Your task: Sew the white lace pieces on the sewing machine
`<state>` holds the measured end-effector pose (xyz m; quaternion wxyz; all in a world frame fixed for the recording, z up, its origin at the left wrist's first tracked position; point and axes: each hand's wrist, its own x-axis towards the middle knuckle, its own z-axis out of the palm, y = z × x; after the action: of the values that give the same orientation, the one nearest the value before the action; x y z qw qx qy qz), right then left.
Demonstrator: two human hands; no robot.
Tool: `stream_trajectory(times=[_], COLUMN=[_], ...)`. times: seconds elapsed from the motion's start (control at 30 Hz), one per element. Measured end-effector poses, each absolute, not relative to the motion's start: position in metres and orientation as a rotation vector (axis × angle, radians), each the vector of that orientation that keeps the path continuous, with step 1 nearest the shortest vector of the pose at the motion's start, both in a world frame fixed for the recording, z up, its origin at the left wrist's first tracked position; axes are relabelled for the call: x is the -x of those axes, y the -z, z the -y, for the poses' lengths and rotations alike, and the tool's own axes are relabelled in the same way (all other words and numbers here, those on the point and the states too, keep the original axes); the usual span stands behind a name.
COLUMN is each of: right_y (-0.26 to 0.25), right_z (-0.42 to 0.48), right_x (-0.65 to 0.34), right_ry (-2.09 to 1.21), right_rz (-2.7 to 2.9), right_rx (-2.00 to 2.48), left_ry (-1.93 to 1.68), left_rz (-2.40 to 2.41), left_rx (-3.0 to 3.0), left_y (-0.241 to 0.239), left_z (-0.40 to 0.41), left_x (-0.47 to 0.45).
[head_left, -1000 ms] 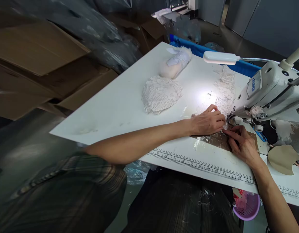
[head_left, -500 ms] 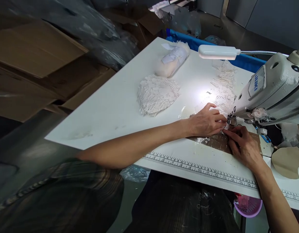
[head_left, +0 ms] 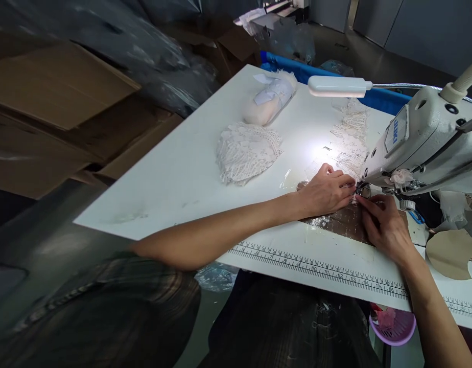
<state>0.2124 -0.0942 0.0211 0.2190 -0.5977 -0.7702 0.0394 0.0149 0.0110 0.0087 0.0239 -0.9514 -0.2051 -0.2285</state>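
A white worktop [head_left: 190, 168] in a dim workroom stacked with cardboard boxes [head_left: 55, 84], lit by one bright pool beneath a slim white lamp [head_left: 337, 86]. At the centre of that pool a strip of white lace [head_left: 350, 159] runs from the far side of the worktop to the needle of a white industrial sewing machine [head_left: 423, 138], where both of the person's bare hands meet. The left hand [head_left: 326, 191] lies palm down with fingers pressed together, flattening the lace, its fingertips right at the presser foot [head_left: 362, 190]. The right hand [head_left: 385, 227] comes in from the near side with fingers curled, forefinger and thumb drawn together at the lace's edge just beside the foot; whether they actually nip the lace is too small to tell. Under both hands sits a brown patch [head_left: 345, 222] on the worktop, partly covered by clear film. A printed ruler [head_left: 316, 267] runs along the near edge. Farther left, well apart from the hands, lies a heap of white lace pieces [head_left: 245, 152], and beyond it a pale wrapped bundle [head_left: 268, 97]. A tan cut piece [head_left: 452, 253] lies to the right of the right wrist, and a purple basket [head_left: 393, 327] sits below the worktop's edge.
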Motion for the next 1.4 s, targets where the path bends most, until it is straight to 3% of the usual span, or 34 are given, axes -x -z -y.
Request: stream_trajectory(times=[0.2, 0.4, 0.9, 1.2, 1.4], right_y=[-0.018, -0.015, -0.014, -0.013, -0.016], right_z=[0.095, 0.093, 0.094, 0.094, 0.091], right_x=[-0.228, -0.227, -0.224, -0.221, -0.241], right_ry=[-0.179, -0.193, -0.239, -0.140, 0.188], right_rz=[1.838, 1.837, 1.819, 1.830, 1.663], right_rx=[1.730, 1.739, 1.764, 1.721, 1.827], left_ry=[0.936, 0.786, 0.939, 0.720, 0.748], left_rz=[0.497, 0.154, 0.262, 0.285, 0.119], left_rx=[2.961, 3.223, 3.138, 3.138, 3.074], left_y=[-0.020, -0.024, -0.009, -0.013, -0.015], left_z=[-0.028, -0.036, -0.033, -0.029, -0.028], left_x=[-0.002, 0.003, -0.008, -0.009, -0.008])
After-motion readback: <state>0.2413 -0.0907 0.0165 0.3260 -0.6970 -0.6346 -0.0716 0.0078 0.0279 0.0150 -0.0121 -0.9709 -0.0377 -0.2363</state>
